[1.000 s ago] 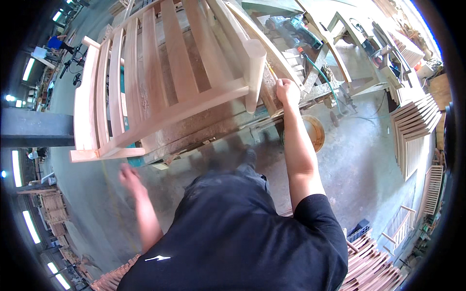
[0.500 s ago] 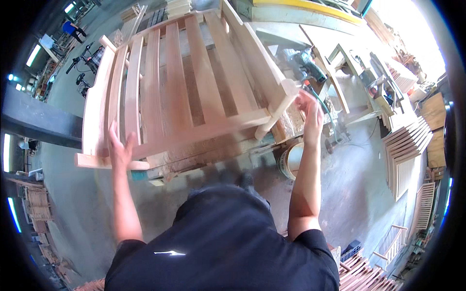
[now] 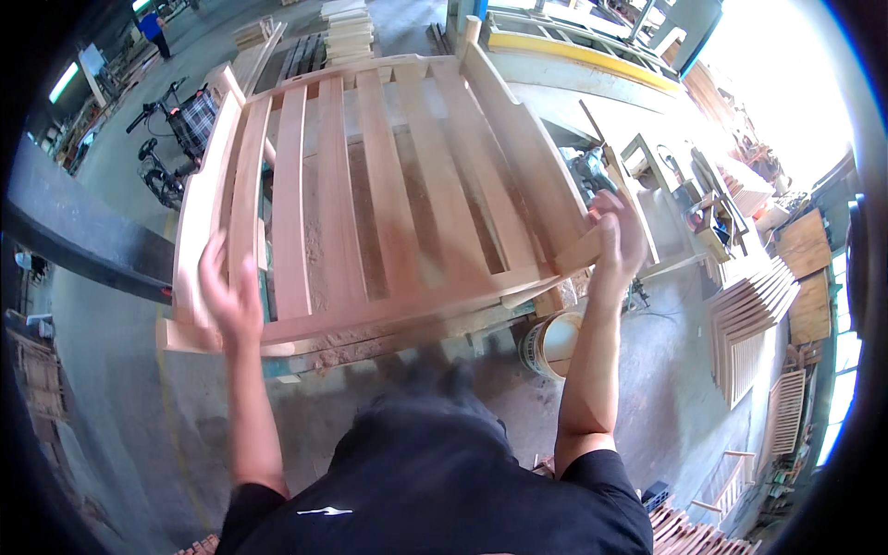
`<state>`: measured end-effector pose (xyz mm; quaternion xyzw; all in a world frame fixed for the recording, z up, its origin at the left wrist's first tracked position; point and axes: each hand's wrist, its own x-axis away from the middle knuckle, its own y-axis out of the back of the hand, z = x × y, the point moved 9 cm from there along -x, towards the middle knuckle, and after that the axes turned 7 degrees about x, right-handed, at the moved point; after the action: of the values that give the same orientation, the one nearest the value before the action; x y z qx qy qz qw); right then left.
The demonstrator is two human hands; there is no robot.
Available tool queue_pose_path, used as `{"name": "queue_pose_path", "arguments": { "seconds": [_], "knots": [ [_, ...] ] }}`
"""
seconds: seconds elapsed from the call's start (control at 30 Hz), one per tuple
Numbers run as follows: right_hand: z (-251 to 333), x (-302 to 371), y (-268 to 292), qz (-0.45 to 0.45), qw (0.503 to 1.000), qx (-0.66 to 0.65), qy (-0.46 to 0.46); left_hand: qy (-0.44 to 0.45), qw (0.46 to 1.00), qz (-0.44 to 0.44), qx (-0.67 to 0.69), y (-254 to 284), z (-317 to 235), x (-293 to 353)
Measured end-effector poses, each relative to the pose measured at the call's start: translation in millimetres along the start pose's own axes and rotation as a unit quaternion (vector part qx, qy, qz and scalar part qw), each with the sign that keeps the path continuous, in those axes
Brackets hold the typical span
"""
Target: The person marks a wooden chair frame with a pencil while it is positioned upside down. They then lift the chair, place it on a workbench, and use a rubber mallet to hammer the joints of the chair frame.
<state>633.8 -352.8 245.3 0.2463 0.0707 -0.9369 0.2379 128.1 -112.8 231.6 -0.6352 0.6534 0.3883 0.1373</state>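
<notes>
The left hand is spread, thumb well apart from the fingers, its grip visibly closed on nothing; it lies over the near left corner of the slatted wooden furniture frame, though blur hides whether the palm touches. The right hand is at the near right corner, fingers bent; blur and angle leave it impossible to tell how far that grip is closed, or whether it has hold of the wood.

The frame lies between and beyond the two hands, centred at about 12 o'clock from the person. Its near rail runs from about 9 toward 3 o'clock, its right end slightly farther off; the slats run away toward 12. Foreshortening hides which axis is longer. Each hand is nearest its own corner.

Beneath is a sawdust-strewn worktop. From the right hand, a bucket stands at 7 o'clock, a power drill at 11.
</notes>
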Motion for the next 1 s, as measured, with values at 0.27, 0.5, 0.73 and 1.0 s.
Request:
{"name": "queue_pose_path", "arguments": {
  "seconds": [0.27, 0.5, 0.73, 1.0],
  "knots": [
    [2.7, -22.9, -12.3, 0.059, 0.852, 0.518, -0.045, 0.071, 0.967, 0.133, -0.207, -173.7, 132.0, -93.8],
    [0.9, -20.3, -12.5, 0.063, 0.869, 0.491, -0.017, -0.021, 0.956, 0.105, -0.275, -170.4, 128.6, -107.6],
    [28.0, -7.2, -16.5, 0.093, 0.841, 0.533, 0.016, 0.193, 0.896, 0.159, -0.366, -149.8, 142.8, -100.4],
    [39.2, 32.0, 30.7, 0.069, 0.896, 0.439, 0.012, 0.099, 0.975, 0.139, -0.144, -128.8, 205.7, -94.1]
  ]
}}
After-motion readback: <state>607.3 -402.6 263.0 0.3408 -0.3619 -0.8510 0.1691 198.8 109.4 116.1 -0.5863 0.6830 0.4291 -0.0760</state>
